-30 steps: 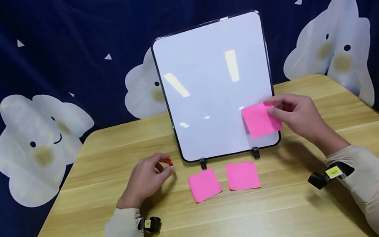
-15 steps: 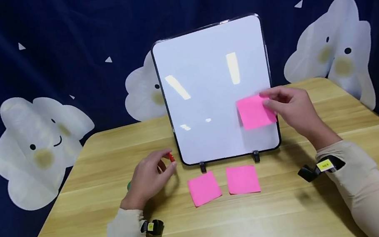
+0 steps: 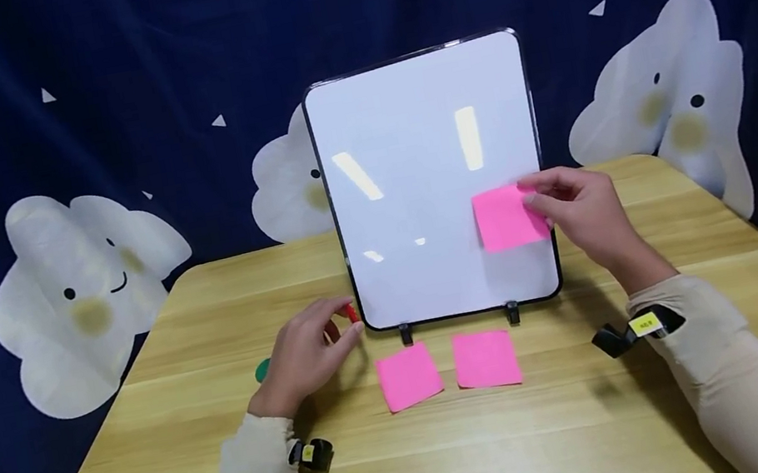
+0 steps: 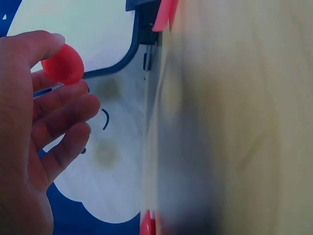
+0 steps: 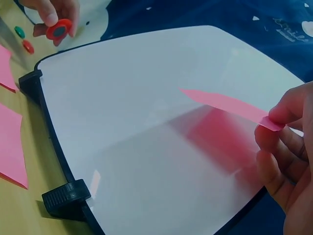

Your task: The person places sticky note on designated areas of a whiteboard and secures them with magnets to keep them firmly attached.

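My right hand (image 3: 584, 213) pinches a pink sticky note (image 3: 504, 219) by its right side, in front of the lower right part of a whiteboard (image 3: 410, 155). In the right wrist view the note (image 5: 225, 104) stands edge-on, a little apart from the board, over its reflection. Between thumb and forefinger my left hand (image 3: 308, 350) holds a red round magnet (image 4: 63, 64), just left of the board's lower left corner. The magnet's dark centre (image 5: 59, 31) shows in the right wrist view. Two more pink notes, a left one (image 3: 409, 377) and a right one (image 3: 486, 359), lie before the board.
Black feet (image 3: 513, 313) hold the board upright on the wooden table (image 3: 456, 459). A green round magnet (image 3: 262, 370) lies behind my left hand, with another red one (image 5: 28, 46) near it. A dark blue curtain (image 3: 163, 46) with clouds hangs behind.
My right hand has moved slightly up and left with the sticky note. My left hand has shifted right towards the board with the magnet, uncovering more of the green magnet.
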A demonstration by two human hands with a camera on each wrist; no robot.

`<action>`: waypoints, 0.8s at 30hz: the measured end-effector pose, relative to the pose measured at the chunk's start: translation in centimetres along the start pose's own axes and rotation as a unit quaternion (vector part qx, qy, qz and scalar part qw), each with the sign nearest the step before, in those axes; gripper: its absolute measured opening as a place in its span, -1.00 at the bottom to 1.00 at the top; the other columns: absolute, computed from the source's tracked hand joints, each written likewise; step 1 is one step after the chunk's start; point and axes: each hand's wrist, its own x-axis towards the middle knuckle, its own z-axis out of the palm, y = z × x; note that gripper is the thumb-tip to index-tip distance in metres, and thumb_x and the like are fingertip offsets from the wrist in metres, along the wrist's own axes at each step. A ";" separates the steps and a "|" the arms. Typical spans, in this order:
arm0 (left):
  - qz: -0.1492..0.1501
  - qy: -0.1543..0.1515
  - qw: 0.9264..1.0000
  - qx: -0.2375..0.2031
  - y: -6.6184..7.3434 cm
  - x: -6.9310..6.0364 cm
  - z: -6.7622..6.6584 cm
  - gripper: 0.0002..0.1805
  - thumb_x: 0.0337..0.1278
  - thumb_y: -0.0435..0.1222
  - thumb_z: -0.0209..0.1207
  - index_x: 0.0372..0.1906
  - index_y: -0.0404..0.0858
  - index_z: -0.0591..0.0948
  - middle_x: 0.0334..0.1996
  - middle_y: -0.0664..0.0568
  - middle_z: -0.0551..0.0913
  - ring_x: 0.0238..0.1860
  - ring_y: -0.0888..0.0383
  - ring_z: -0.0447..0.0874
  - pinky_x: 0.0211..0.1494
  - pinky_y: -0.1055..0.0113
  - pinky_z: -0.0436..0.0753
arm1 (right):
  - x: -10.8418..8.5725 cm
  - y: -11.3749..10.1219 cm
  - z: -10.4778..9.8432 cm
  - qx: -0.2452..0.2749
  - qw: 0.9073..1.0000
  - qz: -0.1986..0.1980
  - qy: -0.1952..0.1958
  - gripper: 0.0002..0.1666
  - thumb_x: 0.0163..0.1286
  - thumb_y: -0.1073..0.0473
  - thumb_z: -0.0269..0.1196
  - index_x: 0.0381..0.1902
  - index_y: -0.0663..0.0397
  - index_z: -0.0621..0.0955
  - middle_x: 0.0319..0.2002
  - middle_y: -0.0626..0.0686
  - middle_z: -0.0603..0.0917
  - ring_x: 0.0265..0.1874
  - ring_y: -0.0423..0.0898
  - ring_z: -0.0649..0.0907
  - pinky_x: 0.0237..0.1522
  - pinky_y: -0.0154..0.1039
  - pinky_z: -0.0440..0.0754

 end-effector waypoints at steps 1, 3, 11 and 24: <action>0.003 0.002 1.000 0.000 0.0 0.1 0.0 -0.59 0.27 -0.09 0.31 0.13 -0.18 0.66 -0.17 0.13 0.68 -0.46 0.29 0.52 -0.42 0.37 0.53 | 0.1 0.0 0.1 0.005 1.000 0.002 -0.002 -0.67 0.41 0.15 0.33 0.07 0.15 0.71 -0.25 0.01 0.64 -0.37 -0.09 0.54 -0.43 -0.39 0.56; 0.010 0.004 1.000 0.001 0.2 0.3 -0.1 -0.59 0.27 -0.09 0.32 0.15 -0.17 0.65 -0.17 0.14 0.67 -0.45 0.30 0.50 -0.43 0.37 0.52 | 0.3 -0.1 0.2 0.011 1.000 0.003 -0.001 -0.67 0.40 0.16 0.33 0.07 0.17 0.70 -0.24 0.00 0.66 -0.38 -0.10 0.56 -0.42 -0.39 0.58; 0.038 0.003 0.999 -0.004 1.3 1.8 0.3 -0.57 0.27 -0.09 0.31 0.17 -0.16 0.65 -0.19 0.13 0.68 -0.47 0.32 0.49 -0.43 0.39 0.52 | 0.9 -0.8 -0.1 0.000 1.000 0.005 0.009 -0.68 0.42 0.18 0.31 0.07 0.17 0.71 -0.22 0.01 0.66 -0.36 -0.10 0.56 -0.42 -0.41 0.58; 0.084 0.002 0.996 0.005 1.9 3.4 0.7 -0.59 0.24 -0.12 0.31 0.12 -0.21 0.67 -0.31 0.10 0.70 -0.50 0.26 0.53 -0.42 0.43 0.53 | 1.2 -0.7 0.1 -0.038 0.999 0.013 0.031 -0.64 0.42 0.06 0.31 0.07 0.12 0.70 -0.10 0.05 0.65 -0.22 -0.06 0.56 -0.32 -0.45 0.60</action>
